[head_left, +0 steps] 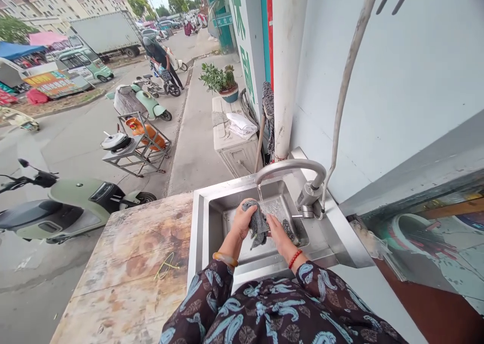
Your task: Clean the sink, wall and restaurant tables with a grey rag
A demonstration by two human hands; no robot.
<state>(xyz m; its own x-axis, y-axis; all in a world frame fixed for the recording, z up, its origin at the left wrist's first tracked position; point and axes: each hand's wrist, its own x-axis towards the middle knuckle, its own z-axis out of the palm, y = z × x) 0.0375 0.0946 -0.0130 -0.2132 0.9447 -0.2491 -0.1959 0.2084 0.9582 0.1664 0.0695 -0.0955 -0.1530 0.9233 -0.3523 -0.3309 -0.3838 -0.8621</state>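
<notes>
My left hand (242, 220) is closed around a wet grey cloth (258, 225) held over the steel sink (215, 223). My right hand (278, 231) is at the cloth's right side, its fingers partly hidden against the fabric. Water (260, 193) runs from the curved faucet (291, 165) just above and falls beside the cloth. A dark, bristly-looking clump (289, 229) lies in the sink to the right, partly covered by my right hand. The cloth's lower end hangs loose between my hands.
A wooden board (143, 253) adjoins the sink on the left, with a thin yellow-green tie (166, 267) on it. Behind the sink stand a mop (267, 107), a white pipe (287, 72) and an appliance (236, 147) bearing folded cloths (242, 125). A scooter (75, 203) is parked at left.
</notes>
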